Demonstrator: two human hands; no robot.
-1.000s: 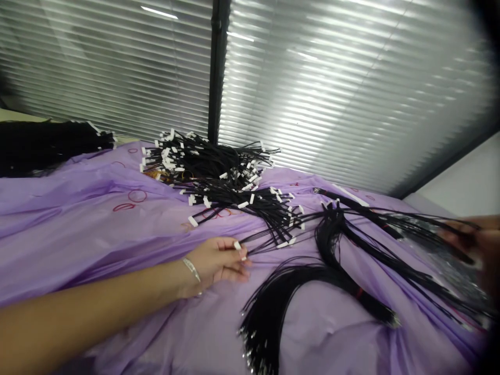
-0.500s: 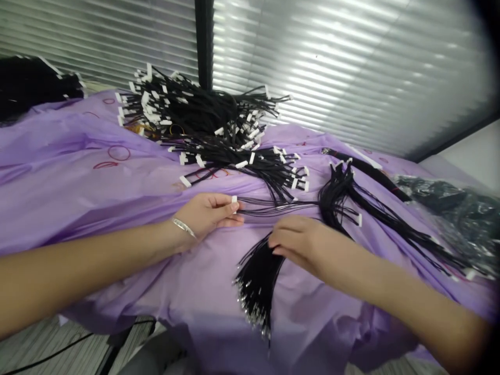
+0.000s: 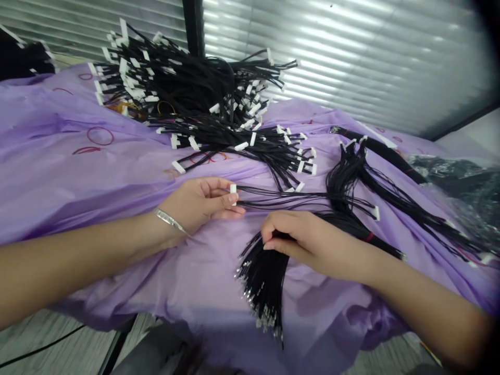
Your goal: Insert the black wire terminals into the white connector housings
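Observation:
Between thumb and fingers, my left hand pinches a white connector. Several thin black wires stretch rightward from it, and another white connector shows at their far end. My right hand is closed over a fanned bundle of black wires with bare metal terminals at the near ends. Its thumb and forefinger pinch at the upper edge of that bundle; how many wires they grip is hidden. Behind my right wrist the bundle continues to a red band.
A large heap of black cables with white connectors lies at the back, a smaller pile before it. More black wires and clear plastic bags are at the right. Purple sheeting covers the surface; red rubber bands lie on it.
The view has shifted, so the piles appear higher and larger. My left hand still pinches the connector. The fingers of my right hand have curled in more at the bundle's upper edge.

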